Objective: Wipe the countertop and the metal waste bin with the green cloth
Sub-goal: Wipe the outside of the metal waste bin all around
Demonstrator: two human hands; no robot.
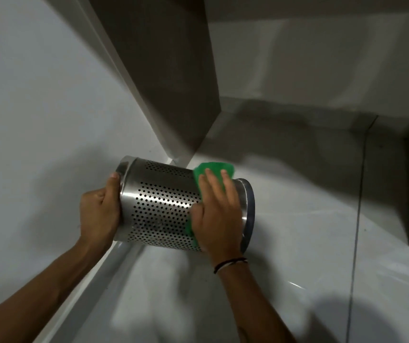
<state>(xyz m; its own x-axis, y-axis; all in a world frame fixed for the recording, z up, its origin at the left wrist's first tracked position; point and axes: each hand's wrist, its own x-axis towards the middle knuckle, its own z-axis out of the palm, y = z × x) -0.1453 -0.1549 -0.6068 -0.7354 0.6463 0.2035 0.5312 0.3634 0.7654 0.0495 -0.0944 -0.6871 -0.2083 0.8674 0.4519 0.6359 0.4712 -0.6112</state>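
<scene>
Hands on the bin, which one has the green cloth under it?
The right hand, the one with the wristband, presses the green cloth against the metal bin; the left hand grips the bin's other end bare.

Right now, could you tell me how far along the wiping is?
Done: unclear; the countertop shines, but nothing shows it was wiped. In hand: the left hand grips one end of the perforated metal waste bin, held sideways, while the right hand presses the green cloth on its wall near the other end. Left: probably the rest of that wall.

Glossy pale surface crossed by 1 dark seam.
</scene>
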